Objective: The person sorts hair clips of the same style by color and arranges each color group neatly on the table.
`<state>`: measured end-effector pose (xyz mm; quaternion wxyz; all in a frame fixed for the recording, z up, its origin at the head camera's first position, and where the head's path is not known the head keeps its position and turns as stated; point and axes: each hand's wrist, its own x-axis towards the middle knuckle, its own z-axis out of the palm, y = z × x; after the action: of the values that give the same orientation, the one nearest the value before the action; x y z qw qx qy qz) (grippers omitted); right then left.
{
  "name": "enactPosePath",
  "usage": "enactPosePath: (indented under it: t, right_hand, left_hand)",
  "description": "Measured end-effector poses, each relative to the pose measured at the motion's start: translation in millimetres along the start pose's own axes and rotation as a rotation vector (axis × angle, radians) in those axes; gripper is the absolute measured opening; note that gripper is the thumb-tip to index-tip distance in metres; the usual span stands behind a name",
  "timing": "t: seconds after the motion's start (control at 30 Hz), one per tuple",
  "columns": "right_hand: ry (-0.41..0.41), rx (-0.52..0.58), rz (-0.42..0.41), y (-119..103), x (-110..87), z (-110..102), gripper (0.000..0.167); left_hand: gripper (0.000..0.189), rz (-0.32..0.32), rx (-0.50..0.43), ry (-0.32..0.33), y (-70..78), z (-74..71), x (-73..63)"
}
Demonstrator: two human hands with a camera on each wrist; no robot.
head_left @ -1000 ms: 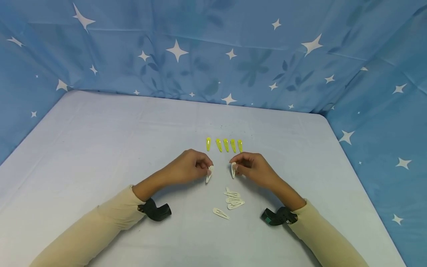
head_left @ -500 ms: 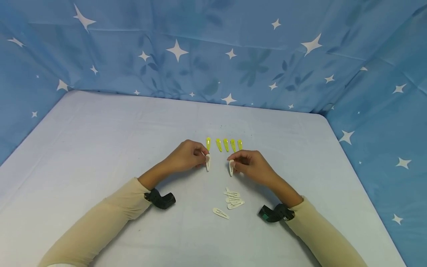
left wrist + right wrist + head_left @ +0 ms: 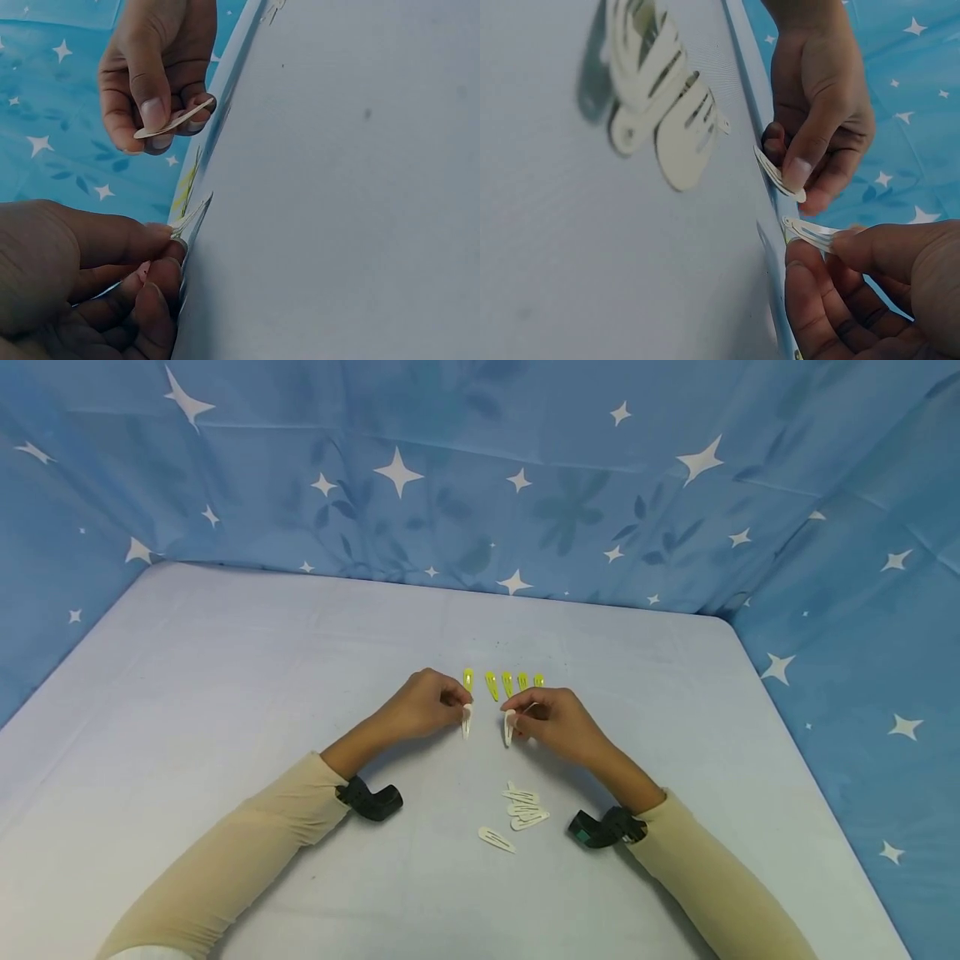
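Observation:
Between thumb and fingers my left hand (image 3: 429, 705) pinches a white snap hair clip (image 3: 467, 723), just below the leftmost yellow hair clip (image 3: 468, 680). To its right, my right hand (image 3: 557, 723) pinches another white hair clip (image 3: 508, 730), its narrow end pointing down toward me. The left wrist view shows the left hand's clip (image 3: 192, 216) edge-on; in the right wrist view the right hand's clip (image 3: 811, 232) shows its slots. Several yellow clips (image 3: 507, 683) stand in a row beyond the hands, the right ones partly covered by the right hand.
Several white hair clips (image 3: 523, 805) lie in an overlapping pile nearer to me, with a single white clip (image 3: 497, 839) left of it. A white cloth covers the table (image 3: 262, 660). A blue star-patterned curtain (image 3: 450, 510) hangs behind and at the sides.
My left hand has moved away from me with its white hair clip, up to the leftmost yellow one. The right hand has shifted left and slightly forward with its clip.

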<state>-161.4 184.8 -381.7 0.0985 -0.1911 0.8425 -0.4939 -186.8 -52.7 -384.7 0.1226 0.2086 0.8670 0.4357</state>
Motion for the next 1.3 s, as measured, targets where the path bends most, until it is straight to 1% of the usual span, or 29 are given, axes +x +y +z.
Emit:
enactPosePath:
  t: [0.13, 0.23, 0.37, 0.47, 0.6, 0.77, 1.03, 1.3]
  right_hand:
    - [-0.009, 0.013, -0.017, -1, 3.5, 2, 0.013]
    - [-0.019, 0.014, -0.01, -16, 3.0, 4, 0.014]
    - [-0.026, 0.012, 0.009, -16, 7.3, 7, 0.015]
    - [-0.024, 0.011, -0.001, -1, 12.9, 8, 0.015]
    - [-0.02, 0.01, 0.002, 1, 14.5, 8, 0.013]
    - [-0.006, 0.006, 0.029, 0, 16.0, 10, 0.011]
    - [0.016, -0.052, 0.047, 0, 16.9, 13, 0.013]
    - [0.028, -0.074, 0.052, 1, 16.6, 13, 0.013]
  left_hand:
    - [0.014, 0.016, 0.01, 0.004, -0.9, -0.4, 0.8]
    - [0.012, 0.022, 0.023, 0.012, -2.0, -0.1, 0.9]
    - [0.012, 0.023, 0.035, 0.019, -2.6, 0.3, 1.0]
    - [0.012, 0.021, 0.04, 0.019, -1.6, 0.4, 1.1]
    - [0.013, 0.014, 0.045, 0.019, 0.6, -0.4, 0.8]
    - [0.012, 0.017, 0.05, 0.018, 1.0, -1.1, 0.7]
    - [0.012, 0.011, 0.046, 0.019, -0.1, 0.0, 1.9]
    - [0.01, -0.001, 0.035, 0.009, -0.1, 2.0, 2.6]
